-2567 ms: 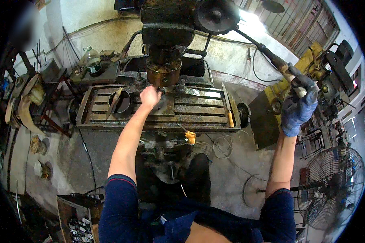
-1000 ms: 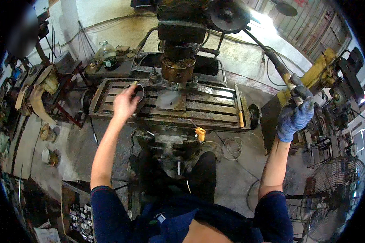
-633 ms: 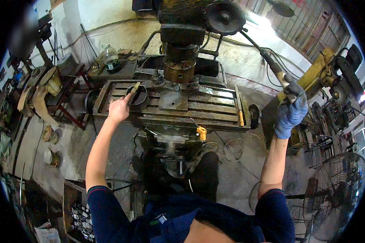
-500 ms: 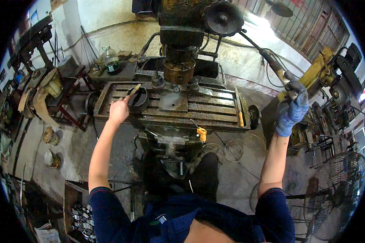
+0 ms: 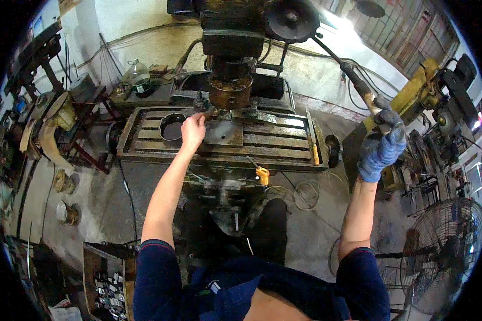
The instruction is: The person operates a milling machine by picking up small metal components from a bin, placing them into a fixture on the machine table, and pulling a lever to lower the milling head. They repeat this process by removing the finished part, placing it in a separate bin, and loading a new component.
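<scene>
My bare left hand (image 5: 194,131) is closed on a small brush (image 5: 212,114), mostly hidden by the fingers, which reaches toward the tool under the machine's spindle (image 5: 230,92). Below it lies a flat metal plate (image 5: 231,138) with a small dark hole, set on the slotted machine table (image 5: 273,151). To the left of that hand stands a round tub (image 5: 172,130) of dark liquid. My right hand (image 5: 381,147), in a blue-grey glove, is wrapped round the end of a long lever (image 5: 365,95) that slants down from the machine head.
A yellow-handled tool (image 5: 315,154) lies at the table's right end. A yellow air gun (image 5: 262,175) hangs at the front edge, its hose coiled on the floor. A large fan (image 5: 443,257) stands at lower right, a box of metal parts (image 5: 110,289) at lower left.
My left hand has lifted the brush out of the tub and moved right, to beside the spindle tool. The right hand keeps its grip on the lever.
</scene>
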Tool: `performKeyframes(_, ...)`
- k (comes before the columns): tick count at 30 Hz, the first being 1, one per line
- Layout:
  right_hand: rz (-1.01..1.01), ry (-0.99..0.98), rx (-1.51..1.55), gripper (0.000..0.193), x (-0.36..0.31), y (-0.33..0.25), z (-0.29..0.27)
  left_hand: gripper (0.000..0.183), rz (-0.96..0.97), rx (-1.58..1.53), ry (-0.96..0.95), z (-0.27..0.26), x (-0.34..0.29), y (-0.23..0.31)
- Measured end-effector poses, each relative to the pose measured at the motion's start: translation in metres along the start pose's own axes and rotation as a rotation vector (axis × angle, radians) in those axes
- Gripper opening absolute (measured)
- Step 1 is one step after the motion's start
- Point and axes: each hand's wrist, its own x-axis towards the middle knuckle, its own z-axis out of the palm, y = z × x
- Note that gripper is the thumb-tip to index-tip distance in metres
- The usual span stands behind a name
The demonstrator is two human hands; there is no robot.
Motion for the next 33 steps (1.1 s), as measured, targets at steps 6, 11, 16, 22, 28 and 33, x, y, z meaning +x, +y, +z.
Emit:
performKeyframes(6, -0.065, -0.009, -0.029, 0.051, -0.007, 0.002, 0.004, 0.022, -0.008, 0.066, -0.045, 0.026, -0.001, 0.01)
performKeyframes(11, 0.026, 0.015, 0.095, 0.051, -0.017, 0.007, 0.001, 0.022, -0.002, -0.013, -0.064, 0.027, 0.0, -0.005)
performKeyframes(16, 0.028, -0.007, 0.1, 0.044, -0.025, 0.009, 0.001, 0.022, -0.051, -0.068, -0.109, 0.016, -0.008, 0.001)
performKeyframes(22, 0.101, 0.036, 0.185, 0.048, -0.034, 0.016, -0.002, 0.022, -0.013, -0.194, -0.208, 0.006, -0.02, 0.002)
performKeyframes(28, 0.085, 0.013, 0.224, 0.042, -0.045, 0.027, -0.004, 0.02, 0.0, -0.174, -0.187, -0.002, -0.028, 0.007)
performKeyframes(33, 0.116, 0.018, 0.239, 0.052, -0.052, 0.033, -0.003, 0.019, 0.11, -0.128, -0.16, -0.008, -0.03, 0.003)
